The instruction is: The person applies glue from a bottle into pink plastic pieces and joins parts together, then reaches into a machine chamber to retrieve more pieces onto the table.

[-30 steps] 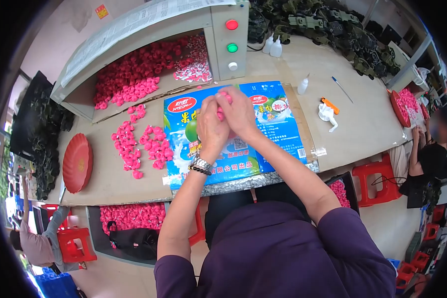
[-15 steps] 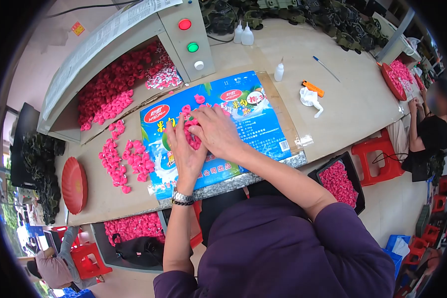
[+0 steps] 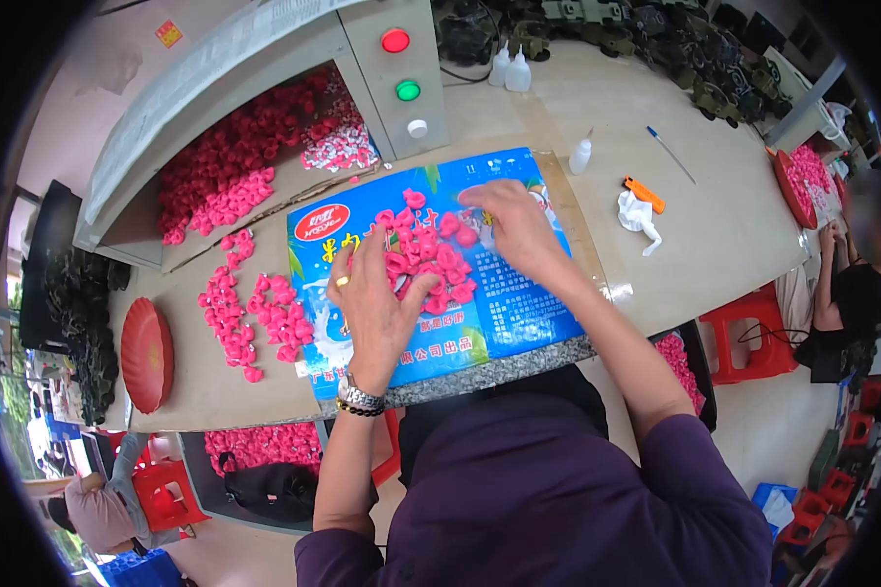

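A loose pile of small pink pieces (image 3: 439, 262) lies on a blue printed cardboard sheet (image 3: 440, 342); the pieces look like small rounded plastic or rubber parts, too small to name exactly. At the pile's left edge is my left hand (image 3: 372, 303), fingers apart, with the thumb touching or just over the pieces. My right hand (image 3: 521, 230) hovers to the right of the pile, its fingers stretched leftward and partly blurred. Nothing shows in its grip. Part of the sheet's print is hidden beneath both hands and the pile.
More pink pieces lie in two rows (image 3: 233, 318) left of the sheet and inside the grey machine (image 3: 416, 127). A red dish (image 3: 147, 354) stands at left. Rightward are a small bottle (image 3: 580, 157), an orange cutter (image 3: 644, 194), crumpled tissue (image 3: 636, 217) and a pen (image 3: 671, 155).
My hands have moved apart: the right one has shifted right, off the pink pieces. The pile, mostly covered before, now lies exposed and spread out. The camera view has shifted slightly.
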Available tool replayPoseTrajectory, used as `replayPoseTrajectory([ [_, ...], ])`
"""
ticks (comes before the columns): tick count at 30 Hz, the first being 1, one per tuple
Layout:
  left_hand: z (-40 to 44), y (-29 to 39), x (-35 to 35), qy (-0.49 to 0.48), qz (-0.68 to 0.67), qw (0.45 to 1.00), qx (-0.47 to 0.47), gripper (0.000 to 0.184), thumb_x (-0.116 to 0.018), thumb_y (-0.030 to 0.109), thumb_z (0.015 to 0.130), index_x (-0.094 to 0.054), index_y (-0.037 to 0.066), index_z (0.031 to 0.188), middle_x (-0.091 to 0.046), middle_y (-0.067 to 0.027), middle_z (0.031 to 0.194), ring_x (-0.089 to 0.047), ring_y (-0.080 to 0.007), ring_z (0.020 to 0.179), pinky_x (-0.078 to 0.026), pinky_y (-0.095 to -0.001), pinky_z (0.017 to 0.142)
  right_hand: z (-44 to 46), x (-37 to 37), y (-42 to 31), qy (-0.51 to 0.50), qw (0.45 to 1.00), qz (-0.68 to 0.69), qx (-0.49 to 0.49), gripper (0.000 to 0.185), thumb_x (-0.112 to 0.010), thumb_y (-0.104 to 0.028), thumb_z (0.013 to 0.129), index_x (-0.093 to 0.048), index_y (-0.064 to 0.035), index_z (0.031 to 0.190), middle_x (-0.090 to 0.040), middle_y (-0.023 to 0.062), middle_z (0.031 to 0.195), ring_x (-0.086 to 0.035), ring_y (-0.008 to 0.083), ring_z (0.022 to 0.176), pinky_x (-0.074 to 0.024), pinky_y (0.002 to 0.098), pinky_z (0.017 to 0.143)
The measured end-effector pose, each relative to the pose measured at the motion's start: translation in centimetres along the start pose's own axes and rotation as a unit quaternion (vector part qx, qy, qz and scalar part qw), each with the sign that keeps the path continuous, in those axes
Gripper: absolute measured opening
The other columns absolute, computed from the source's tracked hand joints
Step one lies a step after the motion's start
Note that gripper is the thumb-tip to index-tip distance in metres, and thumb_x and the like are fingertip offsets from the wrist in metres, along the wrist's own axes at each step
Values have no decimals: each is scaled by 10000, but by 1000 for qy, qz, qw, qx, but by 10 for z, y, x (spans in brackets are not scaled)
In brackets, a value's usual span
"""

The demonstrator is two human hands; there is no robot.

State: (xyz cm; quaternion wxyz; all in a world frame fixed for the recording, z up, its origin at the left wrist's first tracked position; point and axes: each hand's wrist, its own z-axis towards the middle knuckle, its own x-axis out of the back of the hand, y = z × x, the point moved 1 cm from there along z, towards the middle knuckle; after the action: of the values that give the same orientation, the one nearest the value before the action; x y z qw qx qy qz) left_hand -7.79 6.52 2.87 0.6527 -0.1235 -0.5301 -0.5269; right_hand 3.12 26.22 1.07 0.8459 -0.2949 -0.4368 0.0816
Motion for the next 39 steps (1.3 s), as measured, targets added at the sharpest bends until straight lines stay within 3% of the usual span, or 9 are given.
replayPoseTrajectory([
  [4,19,29,-9,-33,42,991,-124,681,-746,427,741,-545,31,1258,-502,-145,1330,-381,-370,1270,-232,-512,1048,9,-4,19,-71,994,-16,82,413,-507,88,744,-636,-21,1121,-577,145,1253,-498,327,1197,-389,410,1035],
  [14,22,28,-35,-53,33,988,-143,475,-697,382,801,-635,70,1154,-604,-143,1197,-507,-339,1187,-285,-511,1044,-12,9,11,-156,979,58,115,275,-589,15,800,-644,-18,1068,-602,115,1148,-538,289,1145,-437,391,979],
  [23,11,36,-18,4,12,986,-164,350,-750,317,749,-692,104,1021,-612,-116,1136,-426,-351,1263,-236,-554,1054,-58,42,27,-112,985,-27,127,284,-619,50,762,-659,-55,1023,-623,88,1089,-584,265,1070,-492,366,898],
  [26,7,54,-15,-2,-1,984,-178,329,-765,292,721,-705,80,965,-603,-118,1137,-406,-355,1278,-217,-555,1072,-57,58,31,32,994,-2,102,290,-606,82,754,-642,-40,1015,-627,82,1060,-602,249,1021,-500,332,854],
  [28,8,65,-15,-60,21,984,-164,337,-774,255,701,-702,63,969,-598,-134,1145,-391,-361,1288,-210,-566,1079,-49,64,44,250,956,58,-140,312,-602,84,757,-604,-21,1051,-616,79,1077,-593,218,1002,-491,290,816],
  [29,9,64,-21,-72,23,984,-163,320,-783,225,683,-695,47,935,-591,-150,1158,-381,-366,1295,-209,-573,1083,-42,67,56,278,941,31,-190,403,-656,38,756,-538,-12,1138,-593,87,1100,-575,209,995,-486,299,809],
  [34,14,70,-31,-73,59,978,-188,326,-782,200,688,-635,38,929,-593,-155,1172,-385,-369,1287,-213,-572,1073,-11,65,104,288,927,-43,-238,552,-721,-26,728,-471,-20,1220,-569,138,1202,-560,258,1099,-481,371,879],
  [37,9,75,-18,-48,5,984,-169,368,-770,129,699,-586,29,1002,-630,-136,1078,-524,-352,1134,-354,-519,999,6,69,116,230,935,-46,-265,559,-732,-62,736,-464,-14,1224,-580,163,1218,-572,290,1114,-472,389,912],
  [39,2,69,-17,-138,-190,971,-41,329,-747,35,738,-570,31,1015,-661,-95,967,-641,-239,906,-503,-344,797,13,67,121,190,941,-22,-281,538,-725,-78,752,-467,-8,1220,-594,171,1210,-583,303,1109,-468,388,922],
])
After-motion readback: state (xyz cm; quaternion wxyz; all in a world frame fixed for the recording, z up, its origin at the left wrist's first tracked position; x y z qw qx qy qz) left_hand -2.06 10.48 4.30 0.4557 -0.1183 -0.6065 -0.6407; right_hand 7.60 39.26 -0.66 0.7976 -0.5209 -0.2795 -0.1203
